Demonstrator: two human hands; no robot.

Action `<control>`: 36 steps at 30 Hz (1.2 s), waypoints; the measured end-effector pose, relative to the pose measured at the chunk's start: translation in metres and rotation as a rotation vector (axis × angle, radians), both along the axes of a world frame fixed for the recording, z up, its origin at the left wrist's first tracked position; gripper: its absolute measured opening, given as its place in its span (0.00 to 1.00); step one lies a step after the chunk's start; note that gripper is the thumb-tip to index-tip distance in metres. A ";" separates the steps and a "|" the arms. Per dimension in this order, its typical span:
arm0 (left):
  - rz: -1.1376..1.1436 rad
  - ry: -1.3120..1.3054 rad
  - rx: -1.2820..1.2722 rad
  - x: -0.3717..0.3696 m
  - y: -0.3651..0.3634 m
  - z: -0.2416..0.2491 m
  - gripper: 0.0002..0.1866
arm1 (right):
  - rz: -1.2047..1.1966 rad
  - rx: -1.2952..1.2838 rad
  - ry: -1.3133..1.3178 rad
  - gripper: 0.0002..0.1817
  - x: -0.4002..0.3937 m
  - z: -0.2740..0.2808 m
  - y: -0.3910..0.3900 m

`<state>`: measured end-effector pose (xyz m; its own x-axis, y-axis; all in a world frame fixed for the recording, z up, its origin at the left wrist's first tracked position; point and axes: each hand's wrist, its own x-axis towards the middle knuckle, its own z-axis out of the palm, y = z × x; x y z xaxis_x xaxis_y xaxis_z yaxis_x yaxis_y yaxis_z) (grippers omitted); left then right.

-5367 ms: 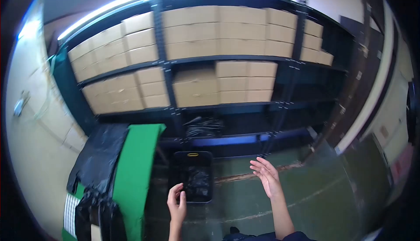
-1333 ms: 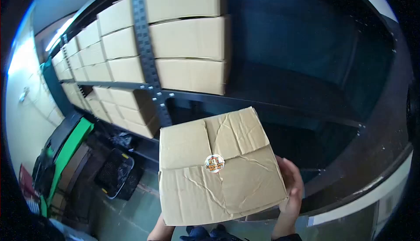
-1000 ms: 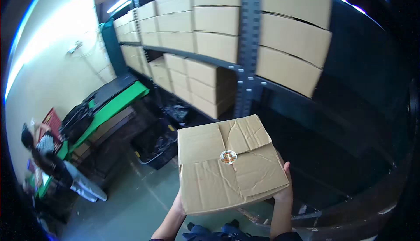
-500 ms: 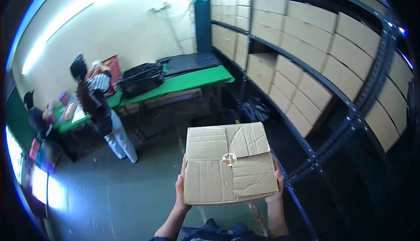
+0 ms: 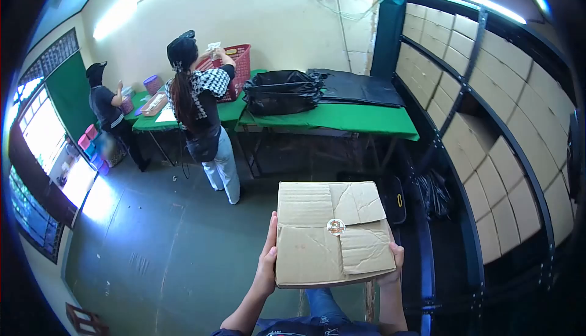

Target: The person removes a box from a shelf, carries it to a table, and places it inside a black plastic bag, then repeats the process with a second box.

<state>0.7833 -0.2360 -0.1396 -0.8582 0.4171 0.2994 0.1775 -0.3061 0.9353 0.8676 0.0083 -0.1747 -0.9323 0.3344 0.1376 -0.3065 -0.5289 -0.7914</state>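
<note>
A nearly square cardboard box (image 5: pixel 307 247) lies between the left hand (image 5: pixel 267 264) and right hand (image 5: pixel 394 266), each pressing an opposite side, neither nearer, the green surface (image 5: pixel 360 119) beyond.

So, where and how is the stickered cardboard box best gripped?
Probably grip the cardboard box by its left and right sides, one hand coming from each, as the left hand and right hand do. Its squarish shape gives two opposite sides; the creased top flaps, facing up, look a weaker hold.
</note>
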 end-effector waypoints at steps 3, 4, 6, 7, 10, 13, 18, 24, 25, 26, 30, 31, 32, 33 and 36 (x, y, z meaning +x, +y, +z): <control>0.026 -0.046 0.074 -0.041 0.013 0.004 0.41 | 0.011 0.125 0.078 0.36 -0.060 0.017 0.002; 0.036 -0.066 0.101 -0.055 0.019 0.006 0.40 | 0.010 0.165 0.099 0.36 -0.079 0.020 0.005; 0.069 -0.084 0.119 -0.086 0.032 0.000 0.41 | 0.037 0.141 0.097 0.37 -0.116 0.021 0.017; 0.084 -0.092 0.124 -0.105 0.037 0.001 0.42 | 0.049 0.125 0.096 0.37 -0.137 0.024 0.022; 0.084 -0.161 0.122 -0.165 0.049 0.010 0.43 | 0.126 0.107 0.085 0.42 -0.197 0.036 0.041; 0.085 -0.137 0.150 -0.216 0.062 0.020 0.44 | 0.124 0.154 0.108 0.42 -0.253 0.045 0.055; 0.156 -0.162 0.195 -0.289 0.067 0.029 0.43 | 0.149 0.161 0.119 0.43 -0.342 0.058 0.055; 0.190 -0.200 0.245 -0.380 0.074 0.018 0.43 | 0.176 0.167 0.079 0.44 -0.439 0.048 0.062; 0.174 -0.204 0.263 -0.396 0.074 0.016 0.43 | 0.171 0.177 0.072 0.44 -0.454 0.048 0.063; 0.151 -0.210 0.286 -0.410 0.076 0.013 0.43 | 0.155 0.184 0.066 0.44 -0.465 0.045 0.064; 0.122 -0.203 0.311 -0.486 0.079 0.018 0.42 | 0.132 0.212 0.062 0.46 -0.538 0.048 0.067; 0.120 -0.193 0.309 -0.507 0.079 0.020 0.42 | 0.129 0.219 0.063 0.46 -0.558 0.051 0.066; 0.117 -0.182 0.308 -0.528 0.079 0.023 0.42 | 0.124 0.224 0.058 0.46 -0.580 0.054 0.064; 0.119 -0.187 0.303 -0.547 0.076 0.025 0.42 | 0.120 0.229 0.049 0.46 -0.599 0.058 0.063; 0.122 -0.178 0.294 -0.608 0.072 0.027 0.42 | 0.099 0.256 0.044 0.45 -0.656 0.068 0.060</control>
<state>0.1756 -0.1638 -0.1122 -0.9457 0.2272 0.2324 0.0712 -0.5528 0.8302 0.2113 0.0680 -0.1064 -0.9499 0.1912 0.2471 -0.3005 -0.3425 -0.8902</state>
